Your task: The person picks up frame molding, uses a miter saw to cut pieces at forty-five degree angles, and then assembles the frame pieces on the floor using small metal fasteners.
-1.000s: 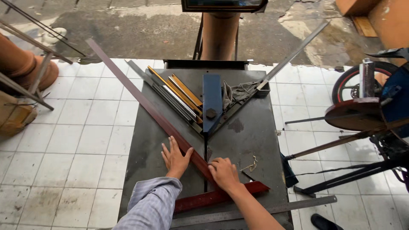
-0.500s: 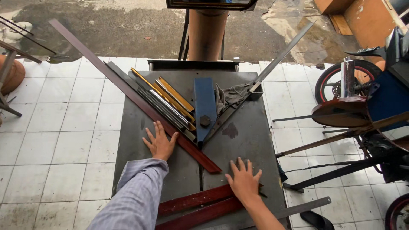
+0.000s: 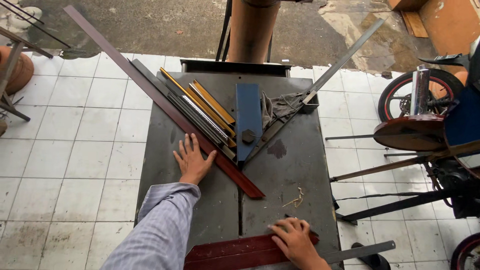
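My left hand lies flat, fingers spread, on the dark metal saw table, pressing against a long dark red moulding strip that runs diagonally from the far left to the table's middle. My right hand rests on short red-brown moulding pieces at the table's near edge, fingers curled over their right end. A blue blade guard sits at the centre between two angled fence rails.
Gold and silver moulding strips lie stacked beside the red strip. A grey cloth sits by the right fence rail. A brown post stands behind the table. Motorcycle wheel and metal frames at right; white tiled floor at left.
My right hand has drawn back from the table's middle to the near edge onto the short red pieces. My left hand stays against the long strip. The camera has tilted slightly.
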